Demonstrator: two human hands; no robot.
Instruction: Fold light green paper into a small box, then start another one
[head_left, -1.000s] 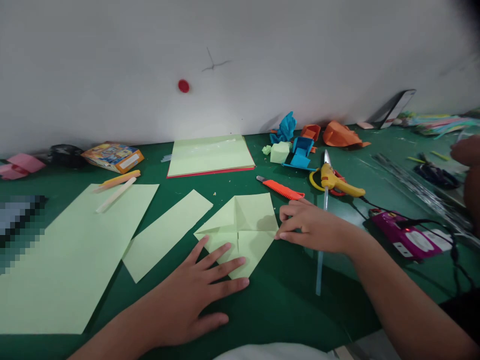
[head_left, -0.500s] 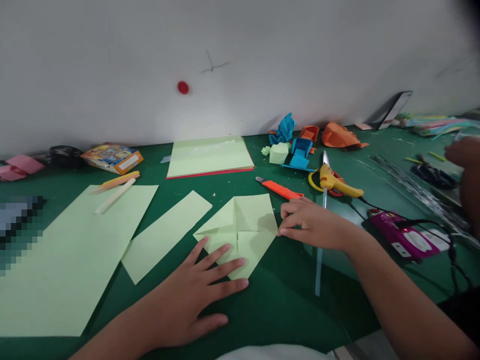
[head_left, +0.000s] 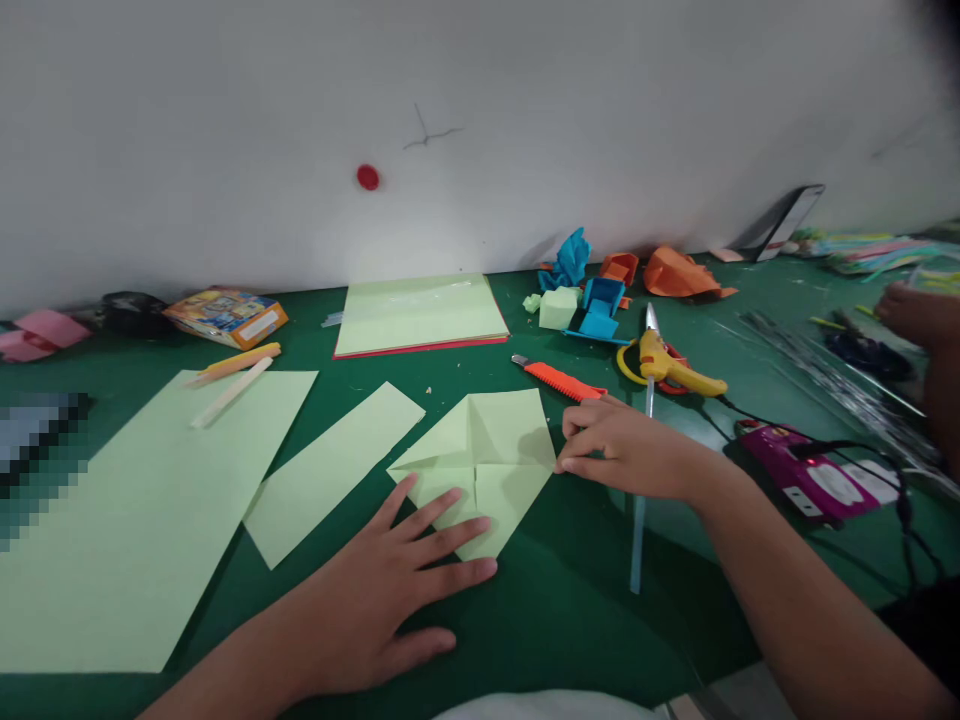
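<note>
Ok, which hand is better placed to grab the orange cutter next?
Probably the right hand: it sits beside the cutter, while the left hand lies farther off, spread on the folded paper.

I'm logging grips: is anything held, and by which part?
The right hand touches the folded paper at its right corner; whether it pinches is unclear. The left hand, spread over the paper's lower left, grips nothing.

The left hand [head_left: 397, 580] rests spread on a creased pale-green paper sheet [head_left: 510, 430]. The right hand [head_left: 630, 450] touches its right corner, near a ribbed orange cutter [head_left: 564, 381].
</note>
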